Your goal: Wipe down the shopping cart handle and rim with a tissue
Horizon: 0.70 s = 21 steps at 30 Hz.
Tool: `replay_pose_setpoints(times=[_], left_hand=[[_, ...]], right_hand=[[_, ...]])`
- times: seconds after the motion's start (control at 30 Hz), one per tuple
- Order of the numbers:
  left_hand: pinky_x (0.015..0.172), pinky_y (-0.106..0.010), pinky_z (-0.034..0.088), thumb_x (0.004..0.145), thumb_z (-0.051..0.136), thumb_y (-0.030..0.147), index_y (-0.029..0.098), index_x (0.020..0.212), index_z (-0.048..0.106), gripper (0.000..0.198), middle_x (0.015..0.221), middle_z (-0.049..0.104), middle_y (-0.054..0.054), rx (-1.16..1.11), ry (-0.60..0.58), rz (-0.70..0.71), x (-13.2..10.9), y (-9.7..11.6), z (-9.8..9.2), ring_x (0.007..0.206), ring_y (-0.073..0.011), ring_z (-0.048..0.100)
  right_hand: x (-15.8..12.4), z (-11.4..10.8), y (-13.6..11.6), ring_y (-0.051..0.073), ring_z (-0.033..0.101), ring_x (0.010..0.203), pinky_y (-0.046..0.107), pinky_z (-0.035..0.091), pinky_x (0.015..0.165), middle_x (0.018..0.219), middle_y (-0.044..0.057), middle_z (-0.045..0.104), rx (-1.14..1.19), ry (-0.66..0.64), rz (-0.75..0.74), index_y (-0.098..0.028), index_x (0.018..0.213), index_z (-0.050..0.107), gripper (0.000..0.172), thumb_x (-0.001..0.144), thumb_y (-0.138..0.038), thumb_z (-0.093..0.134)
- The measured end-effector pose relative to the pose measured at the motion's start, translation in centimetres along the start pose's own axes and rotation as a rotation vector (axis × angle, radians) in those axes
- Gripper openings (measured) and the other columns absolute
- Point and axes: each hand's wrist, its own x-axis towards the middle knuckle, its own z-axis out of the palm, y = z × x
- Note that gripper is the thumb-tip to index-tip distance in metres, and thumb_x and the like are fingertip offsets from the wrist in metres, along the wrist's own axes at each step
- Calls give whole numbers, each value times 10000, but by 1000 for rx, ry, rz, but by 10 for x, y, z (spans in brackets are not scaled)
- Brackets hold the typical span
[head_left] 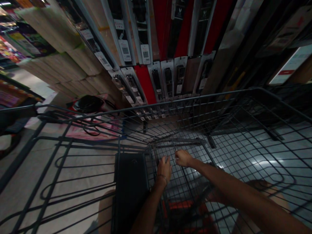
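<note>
A dark wire shopping cart point(253, 139) surrounds both of my arms. My left hand point(164, 169), with a thin bracelet at the wrist, is inside it with bent fingers around something small and greyish, too dim to name. Just to its right, my right hand point(183, 158) is closed in a fist, knuckles up. Whatever its fingers hold, if anything, is hidden. The two hands are a short gap apart, over the wire grid near the cart's folding inner frame point(179, 141). Left of my forearm stands the dark seat panel point(133, 185).
Packaged belts or straps point(168, 79) hang on a rack beyond the cart. Stacked pale packs point(63, 65) stand at the left, above a pink bag point(97, 126). Something red point(181, 205) shows low beneath the grid. The floor point(80, 162) is pale.
</note>
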Motion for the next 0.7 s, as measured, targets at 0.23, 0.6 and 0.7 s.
replay_pose_setpoints(times=[0.23,0.6,0.7], left_hand=[[1051,-294,337,839,428,227,144,1322,409,490,1354,446,-120,-4,11,-138,0,-12,-3,1253,-201,413],[1011,-240,357,844,451,255,203,1360,385,523,1369,450,-73,-2,-60,-175,1,-17,-4,1278,-175,392],[1007,-256,367,842,436,249,217,1368,372,531,1385,437,-63,-3,-73,-175,2,-16,-4,1287,-178,380]], right_hand=[[9,12,-16,178,593,1010,255,414,858,1140,114,605,-37,40,-129,-150,1078,618,334,823,-72,417],[19,-5,0,211,584,1018,278,425,869,1142,162,577,-106,122,14,-128,1133,603,381,880,-58,327],[15,-6,1,201,600,985,265,426,865,1131,157,584,-88,125,44,-125,1098,622,357,901,-90,326]])
